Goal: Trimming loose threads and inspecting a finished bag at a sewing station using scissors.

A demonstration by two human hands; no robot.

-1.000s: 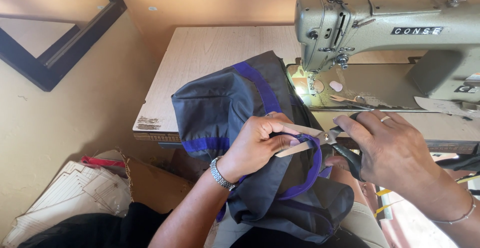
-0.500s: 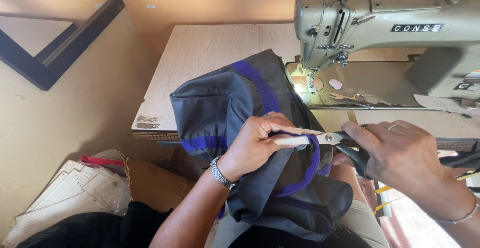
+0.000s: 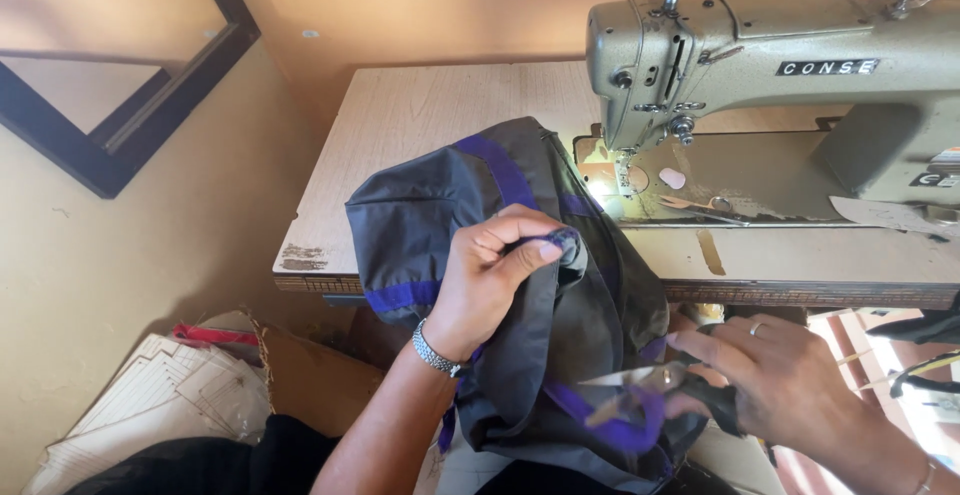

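My left hand (image 3: 493,273) pinches a fold of a dark grey bag (image 3: 430,220) with purple trim and lifts it over my lap. My right hand (image 3: 790,380) holds black-handled scissors (image 3: 650,383) low at the right, their blades open and resting against a purple strap at the bag's lower edge. A metal watch sits on my left wrist. The bag drapes partly over the front edge of the wooden sewing table (image 3: 400,125).
An olive-green sewing machine (image 3: 780,65) stands on the table at the right, its lamp lit by the needle. A second pair of scissors (image 3: 705,208) lies on the machine bed. A black frame (image 3: 130,135) leans on the wall at left. Paper and cardboard (image 3: 170,395) lie on the floor.
My right hand has dropped the scissors from beside my left fingers down to the bag's lower purple strap. My left hand has raised its pinched fold slightly.
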